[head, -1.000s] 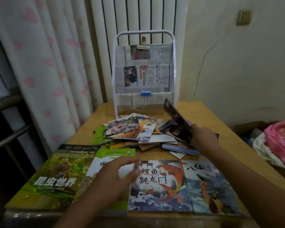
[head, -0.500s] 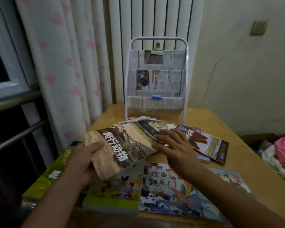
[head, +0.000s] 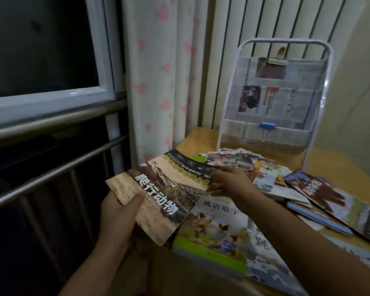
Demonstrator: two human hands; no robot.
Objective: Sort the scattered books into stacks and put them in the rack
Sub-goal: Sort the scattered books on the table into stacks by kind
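The left hand (head: 118, 212) grips the near left corner of a tan and brown paperback with a reptile cover and white Chinese title (head: 165, 195), thumb curled over the cover, fingers hidden beneath. The book is held tilted above the near left corner of the yellow wooden table (head: 338, 165). The right hand (head: 229, 184) holds the book's far right edge, thumb on top and fingers curled under it. Just below and to the right of the left hand lies a green-edged picture book with cartoon children (head: 214, 233), flat on the table, with a blue wave-patterned book (head: 265, 265) touching its right side. Beyond the right hand spreads a loose heap of scattered thin books (head: 265, 174). Farther back stands a white metal-framed rack lined with newspaper (head: 273, 99), upright at the table's far edge.
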